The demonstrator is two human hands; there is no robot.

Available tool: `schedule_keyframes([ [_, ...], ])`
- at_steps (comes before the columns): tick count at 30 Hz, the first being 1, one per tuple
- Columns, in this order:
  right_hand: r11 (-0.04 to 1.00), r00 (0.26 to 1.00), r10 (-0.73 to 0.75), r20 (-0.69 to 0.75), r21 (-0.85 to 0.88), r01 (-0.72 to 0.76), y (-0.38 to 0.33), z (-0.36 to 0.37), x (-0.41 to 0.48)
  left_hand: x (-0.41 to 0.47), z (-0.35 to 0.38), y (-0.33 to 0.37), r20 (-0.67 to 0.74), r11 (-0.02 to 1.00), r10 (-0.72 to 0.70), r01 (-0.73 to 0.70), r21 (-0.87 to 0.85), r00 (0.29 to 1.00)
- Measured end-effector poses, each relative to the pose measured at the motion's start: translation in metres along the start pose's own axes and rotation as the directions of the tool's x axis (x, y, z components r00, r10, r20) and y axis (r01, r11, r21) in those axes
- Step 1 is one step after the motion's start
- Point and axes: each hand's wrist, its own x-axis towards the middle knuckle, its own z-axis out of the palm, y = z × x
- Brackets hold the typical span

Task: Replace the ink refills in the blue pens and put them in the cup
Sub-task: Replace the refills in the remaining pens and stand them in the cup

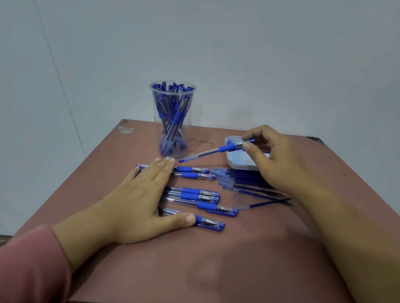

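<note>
A clear plastic cup [171, 136] full of blue pens stands at the back of the table. My right hand [273, 155] pinches one blue pen [214, 150] by its tip end and holds it slanted above the table, its far end pointing toward the cup's base. My left hand [143, 194] lies flat, fingers straight, on the left ends of several capped blue pens [201, 195] lying in rows. A loose pile of thin blue refills [246, 184] lies under my right wrist.
A shallow white tray [234, 161] sits at the back right, partly hidden by my right hand. The brown table [211, 267] ends close behind the cup, with a grey wall beyond. A pink sleeve [21, 269] covers my left forearm.
</note>
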Motion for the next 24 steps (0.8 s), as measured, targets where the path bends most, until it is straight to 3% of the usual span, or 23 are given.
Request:
schedule_keyframes([
  [5, 0.981, 0.981, 0.035, -0.193, 0.194, 0.003, -0.011, -0.009, 0.012, 0.000, 0.000, 0.003, 0.012, 1.000, -0.024, 0.023, 0.014, 1.000],
  [11, 0.970, 0.922, -0.011, -0.387, 0.221, 0.104, -0.034, -0.025, 0.064, 0.001, -0.001, 0.004, 0.005, 1.000, -0.024, 0.024, -0.010, 1.000],
  [24, 0.977, 0.951, -0.143, -0.276, 0.112, 0.179, -0.057, 0.024, 0.125, 0.002, -0.001, 0.001, 0.007, 1.000, -0.007, 0.007, 0.010, 1.000],
])
